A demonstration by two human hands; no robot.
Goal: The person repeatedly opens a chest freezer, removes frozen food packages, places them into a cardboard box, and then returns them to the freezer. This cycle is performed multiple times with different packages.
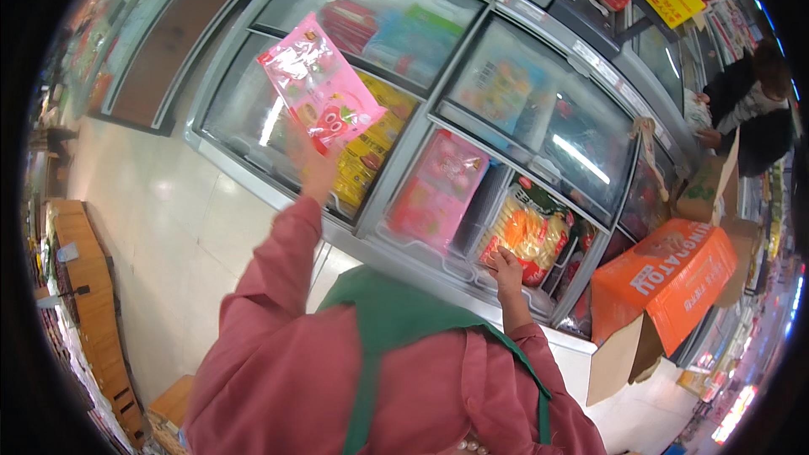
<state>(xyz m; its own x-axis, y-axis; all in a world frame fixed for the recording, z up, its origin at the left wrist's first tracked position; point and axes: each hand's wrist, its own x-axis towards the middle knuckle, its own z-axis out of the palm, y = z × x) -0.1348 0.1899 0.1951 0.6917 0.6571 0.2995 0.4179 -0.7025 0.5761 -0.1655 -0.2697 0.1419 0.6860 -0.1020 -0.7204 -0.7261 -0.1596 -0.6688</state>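
My left hand (315, 167), somewhat blurred, grips the lower end of a pink plastic food packet (328, 85) and holds it up over the left part of a chest freezer (404, 193). Below that packet, yellow packets (361, 167) lie inside the freezer. My right hand (507, 268) is at the front of the open right section, its fingertips by the wire rack and a clear bag of pale food (531, 227). Whether those fingers grip anything is hard to see. Another pink packet (442, 183) lies in the compartment between my hands.
Sliding glass lids (543, 101) cover the freezer's far half. An open orange cardboard box (657, 278) sits at the right end. At the far right, a person (749, 110) stands by the freezers. A wooden display stand (95, 303) is on the left, across the tiled floor (170, 234).
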